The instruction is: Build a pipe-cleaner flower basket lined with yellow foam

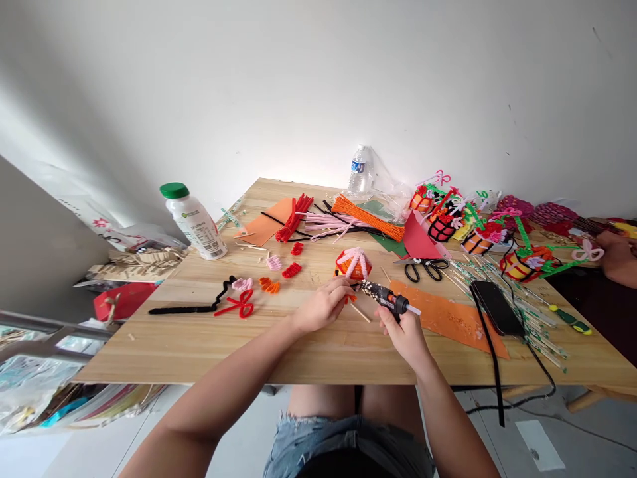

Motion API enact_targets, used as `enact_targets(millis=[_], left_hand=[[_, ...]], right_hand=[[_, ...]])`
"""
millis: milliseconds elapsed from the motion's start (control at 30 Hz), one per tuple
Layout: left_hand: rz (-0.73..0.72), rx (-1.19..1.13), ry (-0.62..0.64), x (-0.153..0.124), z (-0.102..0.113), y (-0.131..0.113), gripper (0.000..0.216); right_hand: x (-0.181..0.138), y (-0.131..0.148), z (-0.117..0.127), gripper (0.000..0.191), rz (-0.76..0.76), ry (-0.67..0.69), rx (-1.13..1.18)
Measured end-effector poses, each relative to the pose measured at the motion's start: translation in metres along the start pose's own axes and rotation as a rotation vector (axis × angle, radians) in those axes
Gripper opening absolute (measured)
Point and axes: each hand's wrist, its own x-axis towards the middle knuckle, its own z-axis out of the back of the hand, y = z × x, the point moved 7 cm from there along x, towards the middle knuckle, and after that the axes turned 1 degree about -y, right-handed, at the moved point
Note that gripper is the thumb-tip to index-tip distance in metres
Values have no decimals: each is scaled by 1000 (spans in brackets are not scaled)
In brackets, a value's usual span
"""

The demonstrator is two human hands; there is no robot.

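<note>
Wooden tabletop point(279, 358), baskets point(476, 243) holding flowers point(494, 231), gripped glue gun point(382, 295)

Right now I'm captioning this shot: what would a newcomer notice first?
At the picture's middle, the right hand holds a glue gun beside the left hand. Bright fuzzy baskets cluster toward the right of the wooden table. A white bottle with a green cap stands at the left.

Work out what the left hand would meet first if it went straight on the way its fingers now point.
The left hand would probably meet the glue gun, nozzle end first, held in the right hand. Depth is unclear here, so it might pass above or below.
</note>
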Motion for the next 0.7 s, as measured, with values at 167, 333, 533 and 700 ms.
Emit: enact_targets(millis=[167,333,533,700], left_hand=[[91,-56,-75,0,6,4,18],[435,-293,-282,-6,14,24,12],[785,-850,-412,-13,-1,38,35],[855,-1018,-414,-11,-9,28,43]], right_hand=[[-9,-2,51,44,45,-137,-83],[-16,-19,87,45,125,-238,-838],[-7,-71,72,53,-118,120,-1162],[-3,-38,72,41,33,79,-1014]])
